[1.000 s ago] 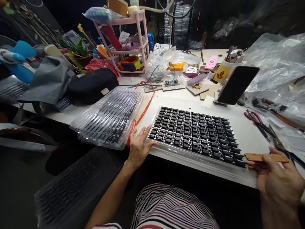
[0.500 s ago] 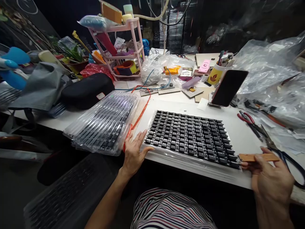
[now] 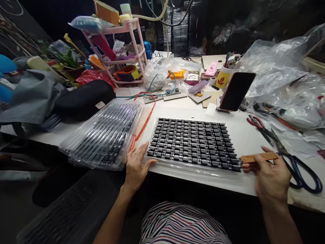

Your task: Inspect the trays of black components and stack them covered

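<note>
In front of me lies a clear plastic tray (image 3: 182, 166) filled with rows of small black circuit boards (image 3: 190, 142) that carry pins. My left hand (image 3: 136, 165) rests at the tray's near left corner, its fingers stretched and thumb apart. At the near right corner, my right hand (image 3: 271, 174) is closed around a flat orange-brown strip (image 3: 264, 157), possibly wood. The strip's left end meets the last boards at the tray's right edge. Left of my left hand sits a stack of similar clear trays (image 3: 104, 132) with dark boards inside.
Scissors (image 3: 291, 156) and red-handled pliers (image 3: 259, 125) lie right of the tray. Behind it, a phone (image 3: 236, 91) leans upright near a yellow-and-white mug (image 3: 222, 77). A pink rack (image 3: 138, 51), a black case (image 3: 86, 98) and plastic bags (image 3: 276, 67) crowd the table.
The whole scene has shifted left in view as the camera turned slightly right. Both hands keep their places at the tray, and the right one still grips the strip.
</note>
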{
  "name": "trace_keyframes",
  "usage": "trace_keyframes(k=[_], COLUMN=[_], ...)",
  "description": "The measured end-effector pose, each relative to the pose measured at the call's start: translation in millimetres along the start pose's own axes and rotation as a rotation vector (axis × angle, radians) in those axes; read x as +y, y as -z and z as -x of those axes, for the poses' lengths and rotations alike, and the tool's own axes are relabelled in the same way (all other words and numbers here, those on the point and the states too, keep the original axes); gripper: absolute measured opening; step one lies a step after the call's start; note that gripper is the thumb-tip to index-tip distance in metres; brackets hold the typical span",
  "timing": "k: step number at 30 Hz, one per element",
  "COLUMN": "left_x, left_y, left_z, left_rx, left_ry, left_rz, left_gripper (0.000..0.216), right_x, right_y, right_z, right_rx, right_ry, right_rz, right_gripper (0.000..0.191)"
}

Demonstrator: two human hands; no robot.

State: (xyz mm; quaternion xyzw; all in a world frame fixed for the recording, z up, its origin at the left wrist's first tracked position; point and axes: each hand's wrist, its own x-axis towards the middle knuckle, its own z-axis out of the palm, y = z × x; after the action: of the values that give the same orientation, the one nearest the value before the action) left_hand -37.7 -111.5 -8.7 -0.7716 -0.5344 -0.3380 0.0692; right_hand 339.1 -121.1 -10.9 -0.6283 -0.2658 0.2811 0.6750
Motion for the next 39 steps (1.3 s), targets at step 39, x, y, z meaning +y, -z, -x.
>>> trace_keyframes(k=[39], left_x=[42.0], left_y=[-45.1], left_z=[-57.2], left_rx=[-0.285], left_ry=[-0.001], left_rz=[-0.029], left_gripper=[0.054], right_x=[-28.8], right_y=[-203.4], right_z=[4.3], right_rx=[-1.05], right_ry=[0.142], right_rz=[0.146], right_gripper=[0.067])
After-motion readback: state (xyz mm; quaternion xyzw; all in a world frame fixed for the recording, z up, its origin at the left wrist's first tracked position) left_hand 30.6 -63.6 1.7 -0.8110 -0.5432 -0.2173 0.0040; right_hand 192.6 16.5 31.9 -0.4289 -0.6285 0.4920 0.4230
